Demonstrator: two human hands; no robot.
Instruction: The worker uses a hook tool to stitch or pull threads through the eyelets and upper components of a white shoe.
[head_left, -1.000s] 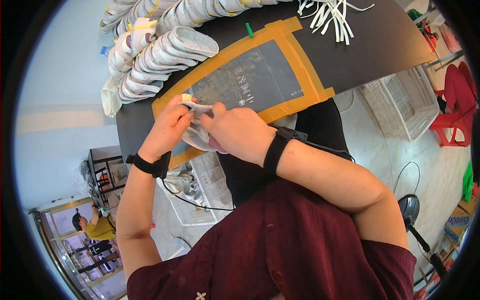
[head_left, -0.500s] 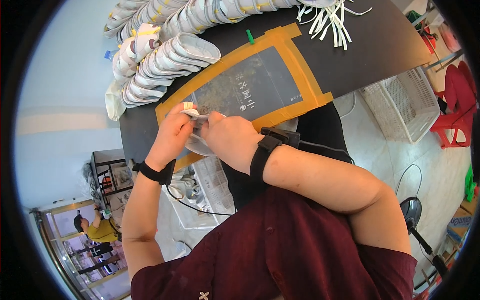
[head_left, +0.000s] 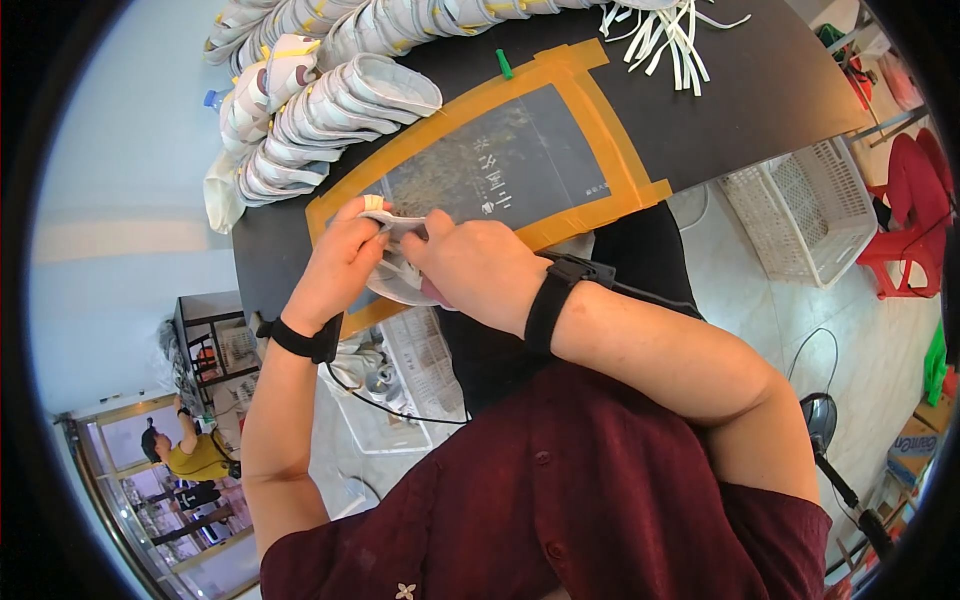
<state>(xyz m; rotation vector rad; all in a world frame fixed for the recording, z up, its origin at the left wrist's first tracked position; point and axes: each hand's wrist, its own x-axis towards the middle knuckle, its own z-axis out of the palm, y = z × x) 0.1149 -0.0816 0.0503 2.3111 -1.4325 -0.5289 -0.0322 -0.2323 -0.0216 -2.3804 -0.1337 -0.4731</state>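
Observation:
A pale grey, curved fabric piece (head_left: pixel 402 288) that looks like a shoe upper is held between both hands, above the near left edge of the table mat. My left hand (head_left: pixel 338 262) pinches its left edge, with yellow tape round one finger. From the right, my right hand (head_left: pixel 478 262) bends over the piece, thumb and fingers at its opening; the palm hides part of it. Nested stacks of similar grey shoe uppers (head_left: pixel 345 115) lie on the table beyond the left hand.
On the dark table (head_left: pixel 740 90), a dark mat (head_left: pixel 540 140) is bordered by orange tape, with a green clip (head_left: pixel 504 64) at its far edge. White strips (head_left: pixel 672 45) lie at the back. White baskets (head_left: pixel 790 215) and a red stool (head_left: pixel 905 262) stand right; another person (head_left: pixel 195 455) is far left.
My right hand has shifted slightly right and its fingers have opened out from the upper's edge. My left hand keeps its grip. The whole view has shifted slightly.

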